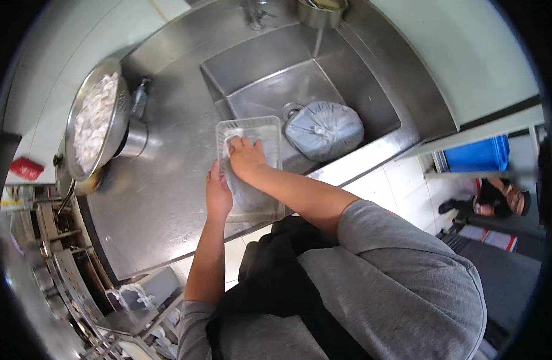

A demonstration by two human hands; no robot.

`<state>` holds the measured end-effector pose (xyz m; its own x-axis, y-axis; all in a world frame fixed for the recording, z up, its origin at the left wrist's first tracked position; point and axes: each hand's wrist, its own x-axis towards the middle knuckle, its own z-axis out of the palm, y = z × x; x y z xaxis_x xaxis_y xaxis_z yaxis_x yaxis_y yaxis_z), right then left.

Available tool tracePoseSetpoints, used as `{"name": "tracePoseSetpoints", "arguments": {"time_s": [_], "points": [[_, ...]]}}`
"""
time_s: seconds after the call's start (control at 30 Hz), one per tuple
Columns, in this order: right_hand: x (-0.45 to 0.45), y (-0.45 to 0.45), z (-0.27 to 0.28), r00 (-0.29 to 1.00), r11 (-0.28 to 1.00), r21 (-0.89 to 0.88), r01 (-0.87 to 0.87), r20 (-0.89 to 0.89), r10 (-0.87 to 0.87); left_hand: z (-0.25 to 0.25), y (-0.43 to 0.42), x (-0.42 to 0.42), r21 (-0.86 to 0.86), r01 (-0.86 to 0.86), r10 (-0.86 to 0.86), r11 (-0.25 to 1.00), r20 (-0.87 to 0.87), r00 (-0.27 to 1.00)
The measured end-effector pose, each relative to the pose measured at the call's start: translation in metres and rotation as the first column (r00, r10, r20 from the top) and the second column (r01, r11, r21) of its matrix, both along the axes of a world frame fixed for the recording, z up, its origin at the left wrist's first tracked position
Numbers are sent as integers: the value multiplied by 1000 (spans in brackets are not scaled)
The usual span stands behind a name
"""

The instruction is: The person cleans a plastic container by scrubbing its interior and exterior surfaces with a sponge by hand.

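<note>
A clear rectangular plastic basket (252,207) stands on the steel counter beside the sink. Inside it my right hand (247,160) reaches down, fingers spread over something pale near the far end; the hand holds nothing that I can make out. My left hand (218,191) is at the basket's left side, its fingers along the rim. Just right of the basket, a tied grey-white plastic bag (325,131) sits at the sink's near edge.
A large metal bowl (96,120) of pale pieces stands at the left. The sink (282,87) lies ahead, with a faucet (256,15) and a metal pot (322,17) behind it. A blue bin (477,155) and a person (498,198) are at the right.
</note>
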<state>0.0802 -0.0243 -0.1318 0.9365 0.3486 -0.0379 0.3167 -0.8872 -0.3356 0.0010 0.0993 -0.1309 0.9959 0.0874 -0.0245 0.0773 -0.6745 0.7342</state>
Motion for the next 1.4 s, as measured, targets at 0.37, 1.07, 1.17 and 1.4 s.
{"name": "tracePoseSetpoints", "arguments": {"time_s": [0.37, 1.07, 1.17, 1.4], "points": [[-21, 3, 5, 968, 947, 211, -243, -14, 252, -17, -42, -60, -116, -311, 315, 943, 10, 949], [-57, 10, 3, 900, 901, 84, -426, 142, 412, 10, 27, 7, -318, -183, 157, 930, -106, 982], [-54, 22, 12, 926, 930, -17, -366, 94, 366, -11, 38, 9, -322, -193, 174, 927, -87, 981], [-51, -41, 11, 980, 982, 26, -189, 65, 187, -14, 42, 10, -58, -150, 154, 987, 59, 986]]}}
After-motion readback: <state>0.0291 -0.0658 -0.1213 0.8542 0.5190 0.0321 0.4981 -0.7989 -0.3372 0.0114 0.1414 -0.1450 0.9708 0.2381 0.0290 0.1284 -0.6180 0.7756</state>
